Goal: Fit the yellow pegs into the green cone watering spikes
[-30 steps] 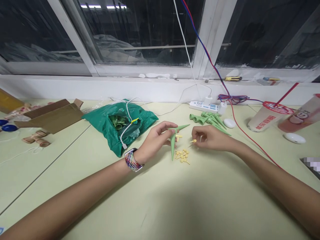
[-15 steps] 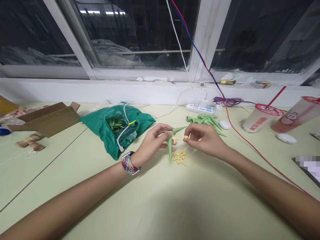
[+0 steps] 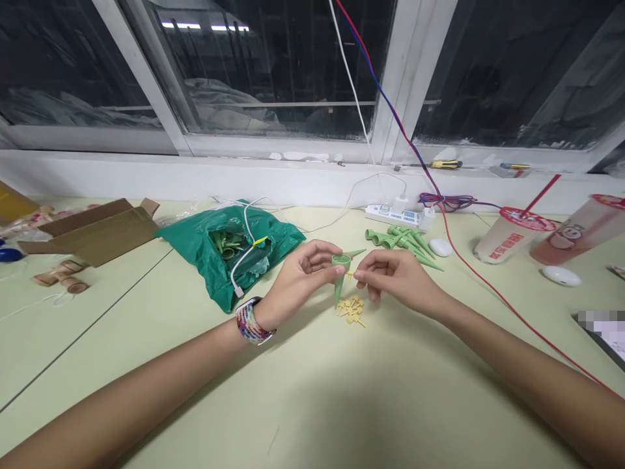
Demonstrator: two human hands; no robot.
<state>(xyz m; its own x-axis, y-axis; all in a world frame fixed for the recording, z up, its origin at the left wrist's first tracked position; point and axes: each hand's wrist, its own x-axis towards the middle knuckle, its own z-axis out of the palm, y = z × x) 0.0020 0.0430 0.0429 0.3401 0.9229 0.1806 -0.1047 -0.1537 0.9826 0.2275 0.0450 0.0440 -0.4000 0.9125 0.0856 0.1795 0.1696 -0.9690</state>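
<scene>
My left hand [image 3: 303, 273] is closed around a green plastic plant watering spike [image 3: 338, 291]. The spike's round threaded mouth faces up and its point hangs down. Another green pointed part [image 3: 355, 253] juts out to the right behind that mouth. My right hand [image 3: 401, 279] pinches a small yellow plastic valve piece [image 3: 350, 275] against the spike's side; my fingertips partly cover it, so how far it is seated cannot be seen. Below both hands lies a little pile of yellow valve pieces [image 3: 351, 309] on the table.
More green spikes [image 3: 403, 240] lie behind my right hand. An open green bag [image 3: 195, 251] holding spikes is at left, near a cardboard box [image 3: 105, 238] and wooden toy [image 3: 63, 277]. A power strip [image 3: 383, 213], red cable [image 3: 469, 286] and drink cups [image 3: 510, 241] stand right.
My right hand has come left, bringing the yellow piece up to the spike. The spike has turned in my left hand, so its threaded mouth now shows. The view has shifted slightly.
</scene>
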